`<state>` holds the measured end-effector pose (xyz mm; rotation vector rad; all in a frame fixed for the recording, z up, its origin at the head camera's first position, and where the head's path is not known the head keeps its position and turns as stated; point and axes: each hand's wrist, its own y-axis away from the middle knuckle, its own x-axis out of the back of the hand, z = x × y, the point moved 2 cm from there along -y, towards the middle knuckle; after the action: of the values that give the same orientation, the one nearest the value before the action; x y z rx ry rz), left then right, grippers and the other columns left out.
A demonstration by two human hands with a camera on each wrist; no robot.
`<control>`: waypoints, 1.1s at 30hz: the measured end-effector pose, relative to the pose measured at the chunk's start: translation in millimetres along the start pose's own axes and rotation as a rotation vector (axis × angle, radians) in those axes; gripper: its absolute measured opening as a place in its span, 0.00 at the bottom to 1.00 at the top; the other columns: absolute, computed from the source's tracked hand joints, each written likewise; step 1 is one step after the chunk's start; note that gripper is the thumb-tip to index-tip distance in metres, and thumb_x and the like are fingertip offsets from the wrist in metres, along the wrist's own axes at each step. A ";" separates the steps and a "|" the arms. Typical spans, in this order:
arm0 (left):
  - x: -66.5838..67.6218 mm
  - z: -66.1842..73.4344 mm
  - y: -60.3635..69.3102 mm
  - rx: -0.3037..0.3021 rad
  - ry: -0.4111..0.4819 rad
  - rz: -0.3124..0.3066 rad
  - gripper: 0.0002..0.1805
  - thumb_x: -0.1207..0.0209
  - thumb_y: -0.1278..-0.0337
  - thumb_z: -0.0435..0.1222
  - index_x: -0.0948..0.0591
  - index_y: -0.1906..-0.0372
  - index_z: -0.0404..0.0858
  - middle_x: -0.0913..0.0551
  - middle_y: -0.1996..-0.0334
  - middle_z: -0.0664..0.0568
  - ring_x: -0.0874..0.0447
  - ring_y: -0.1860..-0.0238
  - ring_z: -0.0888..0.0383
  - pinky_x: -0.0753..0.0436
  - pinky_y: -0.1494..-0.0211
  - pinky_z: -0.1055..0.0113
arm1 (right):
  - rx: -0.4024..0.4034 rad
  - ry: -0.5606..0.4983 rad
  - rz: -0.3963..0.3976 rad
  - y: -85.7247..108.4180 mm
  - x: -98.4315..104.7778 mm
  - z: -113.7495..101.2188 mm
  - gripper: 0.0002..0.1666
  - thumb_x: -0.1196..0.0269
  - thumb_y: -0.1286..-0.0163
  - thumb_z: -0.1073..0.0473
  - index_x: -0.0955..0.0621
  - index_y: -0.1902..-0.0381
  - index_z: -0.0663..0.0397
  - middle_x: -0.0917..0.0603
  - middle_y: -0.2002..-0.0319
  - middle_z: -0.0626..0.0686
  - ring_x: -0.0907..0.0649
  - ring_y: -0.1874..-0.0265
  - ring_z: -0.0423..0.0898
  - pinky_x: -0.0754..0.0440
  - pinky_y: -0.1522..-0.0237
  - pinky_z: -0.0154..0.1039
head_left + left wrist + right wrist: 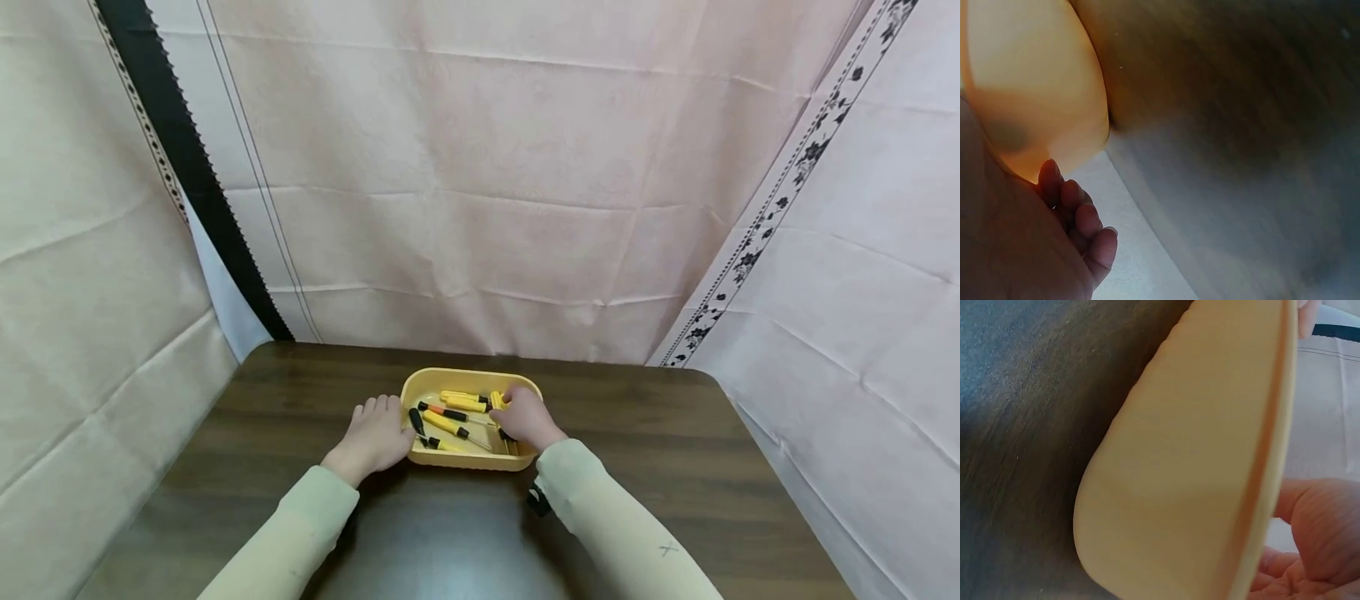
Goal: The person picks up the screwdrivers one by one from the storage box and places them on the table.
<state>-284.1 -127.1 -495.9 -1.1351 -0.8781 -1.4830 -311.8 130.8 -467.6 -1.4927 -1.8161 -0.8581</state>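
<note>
One yellow tray point(468, 461) is set on the desk point(225, 500), near its far edge. On the right sleeve point(637, 533) a single small dark mark, roughly a cross with a line, is drawn; no word can be made out in it. On the black wrist device point(537, 500) a white patch is shown, too small to be read.

At least seven slim tool handles can be counted in the tray, some partly covered. Five are mainly yellow: an upper pair of yellow handles point(465, 406), a slanted yellow handle point(442, 422) with a black collar and a thin shaft, a lower yellow handle point(446, 446) by the near wall, and an upright yellow handle point(497, 400) toward the right end. One orange-and-black handle point(442, 412) is laid across the middle, and one black handle point(416, 422) is placed by the left wall.

The tray's left end is grasped by the left hand point(373, 439), with the fingers curled outside the wall. The right hand point(525, 417) is lowered over the right end, beside the upright yellow handle; whether its grip is closed on that handle cannot be told. Behind the desk, pale cloth point(487, 167) with a flowered border is hung.
</note>
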 end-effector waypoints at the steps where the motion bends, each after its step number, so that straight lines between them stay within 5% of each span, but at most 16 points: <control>1: 0.4 -0.2 0.2 0.001 -0.001 0.001 0.26 0.49 0.38 0.46 0.30 0.45 0.29 0.29 0.56 0.42 0.34 0.53 0.45 0.38 0.48 0.49 | 0.009 0.026 0.010 -1.9 -1.2 -0.6 0.22 0.35 0.35 0.55 0.23 0.50 0.66 0.19 0.58 0.58 0.21 0.66 0.48 0.22 0.58 0.48; 9: 1.4 0.4 2.1 0.001 0.001 -0.012 0.27 0.49 0.38 0.46 0.31 0.44 0.30 0.30 0.57 0.43 0.35 0.55 0.47 0.37 0.50 0.50 | 0.002 0.119 0.053 -5.6 -8.6 -6.7 0.06 0.37 0.37 0.65 0.25 0.68 0.61 0.26 0.76 0.53 0.28 0.80 0.47 0.29 0.76 0.40; 14: 0.3 -0.8 1.6 0.018 -0.009 -0.020 0.28 0.48 0.38 0.48 0.31 0.43 0.31 0.29 0.56 0.44 0.34 0.54 0.47 0.37 0.49 0.50 | 0.003 0.195 0.058 -7.6 -15.6 -9.4 0.09 0.39 0.41 0.69 0.27 0.79 0.56 0.29 0.82 0.50 0.30 0.84 0.46 0.31 0.81 0.38; 24: 1.1 -2.4 0.4 0.034 -0.002 -0.025 0.26 0.49 0.39 0.48 0.31 0.45 0.32 0.30 0.57 0.45 0.35 0.56 0.48 0.37 0.51 0.51 | -0.024 0.256 0.017 -12.5 -27.5 -15.2 0.10 0.36 0.53 0.73 0.24 0.82 0.56 0.28 0.84 0.52 0.32 0.85 0.48 0.34 0.84 0.39; 33: 0.5 -2.2 0.2 0.021 0.011 -0.019 0.25 0.49 0.39 0.48 0.30 0.46 0.32 0.29 0.58 0.45 0.34 0.56 0.48 0.37 0.52 0.52 | -0.017 0.272 0.088 -13.0 -28.7 -10.8 0.12 0.40 0.36 0.65 0.24 0.79 0.54 0.26 0.82 0.51 0.28 0.83 0.47 0.28 0.78 0.41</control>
<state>-284.4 -129.3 -496.0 -1.1053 -0.8973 -1.4911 -319.3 103.7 -485.4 -1.3801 -1.5379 -0.9830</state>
